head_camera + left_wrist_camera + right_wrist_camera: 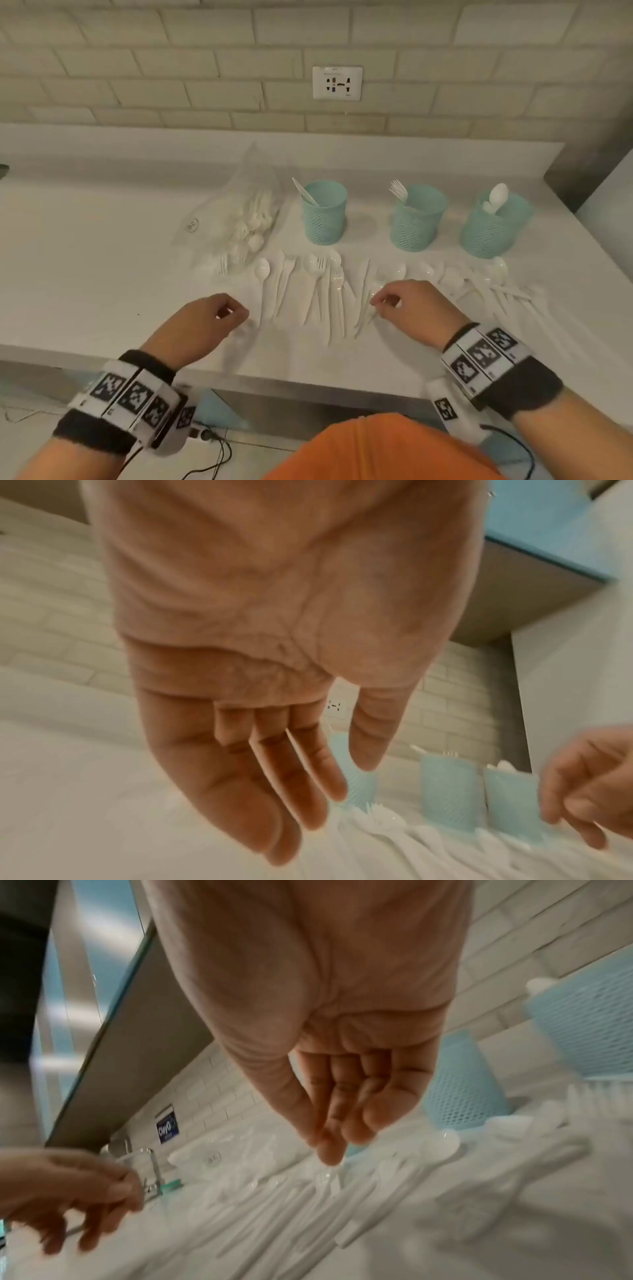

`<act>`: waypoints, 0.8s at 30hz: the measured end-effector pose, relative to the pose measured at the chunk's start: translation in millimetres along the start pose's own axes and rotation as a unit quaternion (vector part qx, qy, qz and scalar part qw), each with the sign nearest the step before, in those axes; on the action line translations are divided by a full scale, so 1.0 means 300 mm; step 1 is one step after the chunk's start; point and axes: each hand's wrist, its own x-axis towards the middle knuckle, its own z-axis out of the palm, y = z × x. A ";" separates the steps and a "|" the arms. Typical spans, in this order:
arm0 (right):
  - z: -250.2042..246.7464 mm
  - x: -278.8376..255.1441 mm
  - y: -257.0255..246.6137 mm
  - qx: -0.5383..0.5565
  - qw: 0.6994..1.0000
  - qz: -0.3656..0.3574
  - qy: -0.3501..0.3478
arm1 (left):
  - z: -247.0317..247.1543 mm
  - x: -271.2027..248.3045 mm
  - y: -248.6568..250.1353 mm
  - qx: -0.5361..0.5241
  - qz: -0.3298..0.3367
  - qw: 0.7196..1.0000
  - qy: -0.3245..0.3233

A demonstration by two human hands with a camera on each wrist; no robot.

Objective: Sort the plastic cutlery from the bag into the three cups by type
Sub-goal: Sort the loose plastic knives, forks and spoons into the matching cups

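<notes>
Three teal mesh cups stand in a row on the white counter: the left cup (323,214) holds a knife, the middle cup (418,219) a fork, the right cup (493,226) spoons. A clear bag (239,212) with more white cutlery lies left of them. Loose white cutlery (318,291) is spread in front of the cups. My left hand (236,313) (337,791) hovers over the counter left of the spread, fingers relaxed and holding nothing. My right hand (376,305) (327,1146) pinches thumb and fingertips on a thin white handle in the middle of the spread; its type is unclear.
A wall socket (337,83) sits in the tiled wall behind the cups. The counter's front edge (308,380) runs just below my wrists. A side panel (603,192) bounds the counter at the right. A small glass holder (143,1167) stands farther left.
</notes>
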 end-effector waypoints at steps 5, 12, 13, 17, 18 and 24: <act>0.077 0.161 -0.055 -0.105 0.994 0.014 -0.025 | 0.011 0.190 0.039 0.150 -0.035 0.988 -0.004; 0.130 0.232 -0.077 -0.216 0.975 0.001 -0.058 | 0.037 0.286 0.088 0.209 -0.090 0.971 -0.075; 0.131 0.236 -0.084 -0.217 0.974 -0.006 -0.061 | 0.037 0.294 0.096 0.205 -0.092 0.972 -0.071; 0.141 0.247 -0.110 -0.176 0.980 -0.025 -0.089 | 0.043 0.314 0.107 0.143 -0.096 0.982 -0.071; 0.147 0.249 -0.115 -0.167 0.981 -0.025 -0.096 | 0.047 0.316 0.104 0.122 -0.097 0.985 -0.076; 0.139 0.250 -0.143 -0.063 0.981 -0.073 -0.168 | 0.070 0.312 0.100 0.071 -0.064 0.990 -0.099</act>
